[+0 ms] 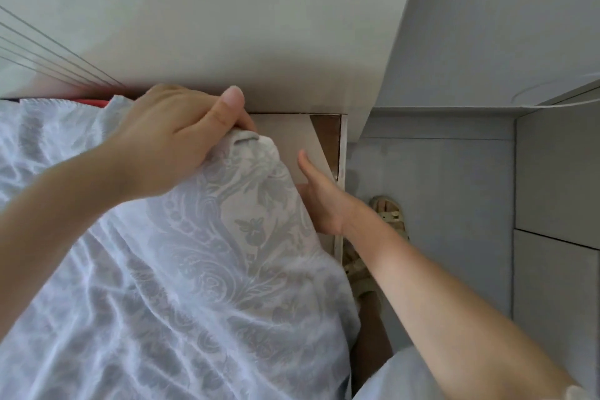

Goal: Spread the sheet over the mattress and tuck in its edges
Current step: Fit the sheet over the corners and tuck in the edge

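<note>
A thin white sheet (168, 286) with a pale grey floral pattern covers the mattress across the lower left of the head view. My left hand (175, 140) grips the covered mattress corner (256, 153) by the wall, fingers curled over it and thumb up. My right hand (319, 201) reaches under the sheet's right edge beside the corner; its thumb points up and its fingers are hidden under the cloth. Below the corner the bare bed base (285, 140) shows.
A white wall (227, 26) stands right behind the bed head. The bed frame's white edge (342, 153) runs down the right side. My sandalled foot (388, 211) stands on the grey tiled floor (454, 188). A red strip (92, 103) shows at the sheet's far edge.
</note>
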Demonstrator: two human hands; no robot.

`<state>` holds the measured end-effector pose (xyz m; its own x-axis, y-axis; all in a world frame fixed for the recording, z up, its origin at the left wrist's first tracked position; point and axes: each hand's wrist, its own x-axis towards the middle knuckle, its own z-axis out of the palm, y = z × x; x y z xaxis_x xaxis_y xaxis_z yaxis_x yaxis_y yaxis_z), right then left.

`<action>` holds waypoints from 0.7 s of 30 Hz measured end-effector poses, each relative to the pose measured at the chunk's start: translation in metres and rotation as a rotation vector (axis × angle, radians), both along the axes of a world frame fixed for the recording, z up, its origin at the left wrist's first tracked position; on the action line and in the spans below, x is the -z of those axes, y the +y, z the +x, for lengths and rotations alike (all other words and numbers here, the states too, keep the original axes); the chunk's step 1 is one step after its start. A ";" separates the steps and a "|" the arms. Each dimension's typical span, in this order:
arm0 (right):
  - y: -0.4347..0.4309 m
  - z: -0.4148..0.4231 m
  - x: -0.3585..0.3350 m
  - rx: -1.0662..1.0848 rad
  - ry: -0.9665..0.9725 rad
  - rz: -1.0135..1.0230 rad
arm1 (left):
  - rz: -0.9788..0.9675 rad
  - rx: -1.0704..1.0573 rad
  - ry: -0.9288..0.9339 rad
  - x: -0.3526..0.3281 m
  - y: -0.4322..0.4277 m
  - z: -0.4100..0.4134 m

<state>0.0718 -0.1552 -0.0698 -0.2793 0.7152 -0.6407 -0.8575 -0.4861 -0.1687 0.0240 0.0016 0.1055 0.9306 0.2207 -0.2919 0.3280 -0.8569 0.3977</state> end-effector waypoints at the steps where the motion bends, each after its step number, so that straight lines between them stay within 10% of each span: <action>1: -0.004 0.008 0.008 0.004 -0.053 -0.031 | 0.041 0.025 0.044 0.011 -0.002 0.010; 11: -0.039 0.063 0.063 0.146 -0.868 -0.518 | 0.209 0.119 0.316 0.144 -0.022 0.100; 14: -0.037 0.070 0.070 0.397 -0.608 -0.349 | 0.220 0.095 0.318 0.155 -0.023 0.105; 21: 0.000 0.062 0.085 0.230 -0.143 -0.066 | 0.200 0.029 0.283 0.149 -0.017 0.099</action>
